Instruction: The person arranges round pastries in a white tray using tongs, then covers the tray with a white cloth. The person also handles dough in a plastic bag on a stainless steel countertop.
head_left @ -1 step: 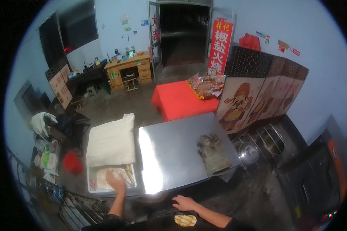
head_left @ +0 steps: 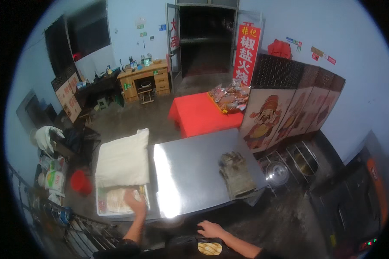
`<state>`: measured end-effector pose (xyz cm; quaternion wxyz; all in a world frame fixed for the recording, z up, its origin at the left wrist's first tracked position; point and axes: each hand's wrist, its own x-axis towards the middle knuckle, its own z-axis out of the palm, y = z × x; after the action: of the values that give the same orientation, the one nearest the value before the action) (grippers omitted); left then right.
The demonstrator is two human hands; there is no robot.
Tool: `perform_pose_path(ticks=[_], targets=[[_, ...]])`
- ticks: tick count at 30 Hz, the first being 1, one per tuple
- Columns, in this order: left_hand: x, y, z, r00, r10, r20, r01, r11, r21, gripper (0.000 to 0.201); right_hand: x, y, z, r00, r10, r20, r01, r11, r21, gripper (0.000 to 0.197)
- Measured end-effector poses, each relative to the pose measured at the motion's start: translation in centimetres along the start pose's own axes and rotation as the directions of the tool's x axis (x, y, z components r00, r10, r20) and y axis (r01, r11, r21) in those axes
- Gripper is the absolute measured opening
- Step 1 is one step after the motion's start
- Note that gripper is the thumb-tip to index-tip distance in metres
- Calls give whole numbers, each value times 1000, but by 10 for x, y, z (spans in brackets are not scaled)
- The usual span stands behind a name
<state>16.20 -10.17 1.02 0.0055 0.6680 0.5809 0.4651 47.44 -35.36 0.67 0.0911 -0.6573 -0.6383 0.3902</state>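
Observation:
My left hand (head_left: 136, 200) reaches into a white tray (head_left: 100, 213) at the near left. It lies over the tray's right side, fingers down and too blurred to show whether they grip anything. Pale, flat pieces that look like flatbread or dough (head_left: 116, 200) lie in the tray beside it. A folded cream cloth (head_left: 122, 162) covers the tray's far part. My right hand (head_left: 209, 228) hovers apart from the table's near edge, fingers loosely spread, holding nothing visible. Just below it, golden-brown striped pieces (head_left: 210, 248) show through a rounded opening in something black.
A shiny metal table (head_left: 190, 172) spans the middle, with worn, dirty gloves (head_left: 237, 175) at its right. Beyond stands a red-covered table (head_left: 190, 110) with a tray of packages (head_left: 229, 99). A metal rack (head_left: 289, 166), dark machine (head_left: 345, 207) and red bucket (head_left: 81, 182) flank it.
My left hand has moved rightward within the tray, uncovering more of the pale pieces and hiding the tray's right side. My right hand has shifted slightly right and down.

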Motion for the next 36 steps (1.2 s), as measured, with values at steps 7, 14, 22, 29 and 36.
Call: perform_pose_path(ticks=[7, 14, 22, 29, 36], targets=[[-125, 326, 75, 689, 496, 528, -35, 750, -660, 45, -170, 149, -5, 889, 397, -230, -317, 894, 317, 52], [-278, 535, 105, -108, 834, 541, 368, 539, -758, 36, -293, 223, 29, 699, 605, -381, -278, 721, 635, 50], [-448, 746, 129, -715, 678, 168, 401, 596, -696, 32, -435, 314, 30, 125, 977, -172, 11, 172, 985, 49], [-544, 919, 51, -685, 628, -370, 704, 440, -557, 42, -506, 375, 31, -59, 991, 119, 803, -24, 596, 58], [-679, 975, 24, -70, 652, -755, 840, -370, -397, 63, -693, 401, -88, -70, 925, -373, 970, -25, -244, 74]])
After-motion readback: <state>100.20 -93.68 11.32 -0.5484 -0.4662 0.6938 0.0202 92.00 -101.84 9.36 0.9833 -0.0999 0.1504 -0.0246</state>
